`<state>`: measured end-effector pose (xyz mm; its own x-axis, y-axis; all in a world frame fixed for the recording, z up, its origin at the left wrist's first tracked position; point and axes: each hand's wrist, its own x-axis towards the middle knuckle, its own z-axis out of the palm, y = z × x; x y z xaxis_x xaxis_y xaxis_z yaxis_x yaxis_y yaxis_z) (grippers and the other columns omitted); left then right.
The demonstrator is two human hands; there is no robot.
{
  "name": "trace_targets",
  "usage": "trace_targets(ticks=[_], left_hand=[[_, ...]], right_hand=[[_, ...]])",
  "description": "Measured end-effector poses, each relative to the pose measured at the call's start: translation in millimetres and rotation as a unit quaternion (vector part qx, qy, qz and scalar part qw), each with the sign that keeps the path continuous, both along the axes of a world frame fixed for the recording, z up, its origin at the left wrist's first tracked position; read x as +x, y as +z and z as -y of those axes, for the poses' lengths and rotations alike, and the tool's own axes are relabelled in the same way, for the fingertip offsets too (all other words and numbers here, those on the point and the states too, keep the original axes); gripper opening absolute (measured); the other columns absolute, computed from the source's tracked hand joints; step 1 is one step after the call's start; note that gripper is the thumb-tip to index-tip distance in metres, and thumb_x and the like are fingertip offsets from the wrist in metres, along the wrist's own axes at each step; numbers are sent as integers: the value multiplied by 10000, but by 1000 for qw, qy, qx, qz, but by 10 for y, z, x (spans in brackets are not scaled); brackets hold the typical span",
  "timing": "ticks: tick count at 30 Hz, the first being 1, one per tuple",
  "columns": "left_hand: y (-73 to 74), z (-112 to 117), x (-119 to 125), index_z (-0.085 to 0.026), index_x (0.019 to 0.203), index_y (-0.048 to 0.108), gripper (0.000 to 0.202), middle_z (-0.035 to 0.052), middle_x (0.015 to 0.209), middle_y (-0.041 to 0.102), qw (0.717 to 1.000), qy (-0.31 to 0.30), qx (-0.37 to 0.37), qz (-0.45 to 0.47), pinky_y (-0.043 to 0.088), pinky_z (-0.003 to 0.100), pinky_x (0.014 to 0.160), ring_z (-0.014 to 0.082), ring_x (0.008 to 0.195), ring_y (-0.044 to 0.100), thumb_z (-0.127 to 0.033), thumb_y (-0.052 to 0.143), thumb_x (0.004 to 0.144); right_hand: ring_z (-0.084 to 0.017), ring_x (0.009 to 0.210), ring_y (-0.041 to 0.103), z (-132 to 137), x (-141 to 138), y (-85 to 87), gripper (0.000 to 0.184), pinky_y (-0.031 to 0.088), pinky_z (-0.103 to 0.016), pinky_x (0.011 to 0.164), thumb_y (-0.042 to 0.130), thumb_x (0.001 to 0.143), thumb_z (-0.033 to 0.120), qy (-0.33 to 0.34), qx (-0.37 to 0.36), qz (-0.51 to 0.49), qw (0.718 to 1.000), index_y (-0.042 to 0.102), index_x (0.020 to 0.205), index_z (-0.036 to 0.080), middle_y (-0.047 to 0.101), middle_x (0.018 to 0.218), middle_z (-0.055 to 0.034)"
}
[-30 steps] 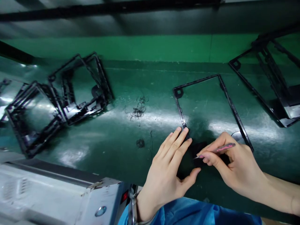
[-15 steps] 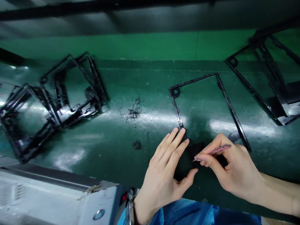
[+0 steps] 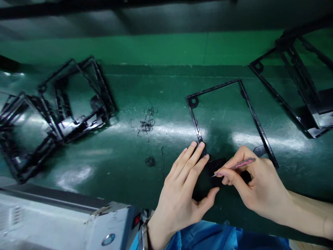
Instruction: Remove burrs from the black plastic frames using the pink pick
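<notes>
A thin black rectangular plastic frame lies flat on the green worktop, its near end a solid black panel partly hidden by both hands. My left hand lies over the frame's lower left corner, fingers stretched out and thumb apart, pressing on it. Between the thumb and fingers of my right hand is a slim pen-like tool with a grey and pink handle. Its narrow metal tip points left, at the black panel close to my left hand; whether it touches cannot be told.
Curly black shavings and a small dark clump lie left of the frame. More black frames are piled at the left and right. A pale metal box stands at the near left.
The tool's tip has shifted slightly up and left on the black panel. My left hand stays at the frame's corner. The whole view has turned a little.
</notes>
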<state>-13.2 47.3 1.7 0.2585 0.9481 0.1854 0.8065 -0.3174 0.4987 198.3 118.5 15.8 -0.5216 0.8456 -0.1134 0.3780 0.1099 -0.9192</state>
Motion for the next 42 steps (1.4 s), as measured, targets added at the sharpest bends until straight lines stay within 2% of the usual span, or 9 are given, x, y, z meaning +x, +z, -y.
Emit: trace_targets(ticks=[8,15,22,28,34,42], left_hand=[[-4,4,5,-102,1496,512,580,207,1650,506,1000,-3,3,3,390,544,1295,335,1604,392,-296,696,982],[3,6,-2,-127,1503,497,578,205,1653,504,1000,-1,2,3,421,579,1268,349,1594,409,-298,686,984],[-10,7,4,-97,1483,522,575,217,1650,504,1000,-4,4,6,400,560,1287,354,1596,403,-284,706,971],[-4,3,1,-87,1483,532,571,216,1644,509,1000,-4,8,4,385,532,1295,344,1598,400,-277,703,972],[-3,-2,3,-70,1469,544,548,217,1641,512,1000,-6,12,10,355,504,1311,324,1607,387,-265,697,980],[-10,4,1,-73,1476,539,561,215,1648,505,1000,-6,13,4,364,519,1306,328,1609,383,-274,704,978]], right_hand=[[-133,651,744,0,3,16,123,581,-236,544,592,1070,276,-1,-30,-18,999,657,984,216,697,836,-3],[-123,633,724,9,3,-5,124,564,-239,526,600,1076,271,-2,-21,-25,999,666,997,203,687,865,-6],[-122,642,735,4,3,12,105,581,-237,548,605,1064,248,6,-23,-10,1000,657,982,208,694,857,2],[-105,674,751,11,-3,-5,91,609,-214,595,616,1068,243,-14,-37,-52,998,660,996,207,694,859,16],[-107,634,728,5,-1,22,114,585,-232,549,595,1059,245,2,-32,-19,999,662,975,207,688,858,14],[-100,654,750,-17,0,39,102,597,-209,589,592,1043,219,8,-47,-4,999,630,949,217,695,819,29]])
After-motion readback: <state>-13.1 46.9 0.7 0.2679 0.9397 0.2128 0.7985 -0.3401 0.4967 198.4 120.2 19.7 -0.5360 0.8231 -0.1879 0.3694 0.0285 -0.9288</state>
